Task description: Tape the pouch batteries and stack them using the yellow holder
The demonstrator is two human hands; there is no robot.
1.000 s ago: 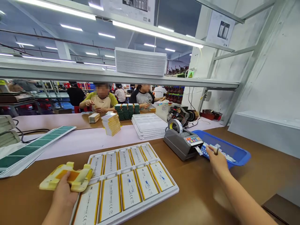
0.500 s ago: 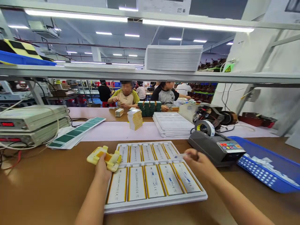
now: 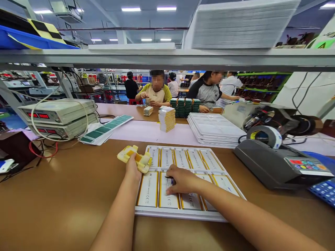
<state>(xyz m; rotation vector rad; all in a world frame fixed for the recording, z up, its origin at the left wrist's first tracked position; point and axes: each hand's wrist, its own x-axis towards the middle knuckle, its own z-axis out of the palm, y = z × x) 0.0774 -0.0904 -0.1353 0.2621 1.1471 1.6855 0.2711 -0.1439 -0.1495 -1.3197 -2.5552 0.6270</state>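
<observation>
A white tray [image 3: 180, 213] on the brown bench holds two rows of flat pouch battery cells [image 3: 148, 190] with yellow edges and printed CE marks. My left hand [image 3: 133, 167] grips a yellow plastic fixture [image 3: 143, 162] at the tray's far left corner. Over the second cell of the front row, my right hand [image 3: 181, 179] has its thumb and fingers curled around a small strip of clear tape [image 3: 170, 180] with blue marking. The fingers partly hide the strip, and I cannot tell whether it touches the cell.
A grey tape dispenser [image 3: 280, 167] stands right of the tray, beside a blue basket [image 3: 324, 190]. Behind are stacked white trays [image 3: 214, 127], a cell stack [image 3: 166, 119] and green sheets [image 3: 107, 129]. Instruments [image 3: 60, 115] stand left. Co-workers sit across the bench.
My right hand has moved left from beside the tape dispenser to the front row of cells, carrying the strip. My left hand still holds the yellow fixture. The view has shifted.
</observation>
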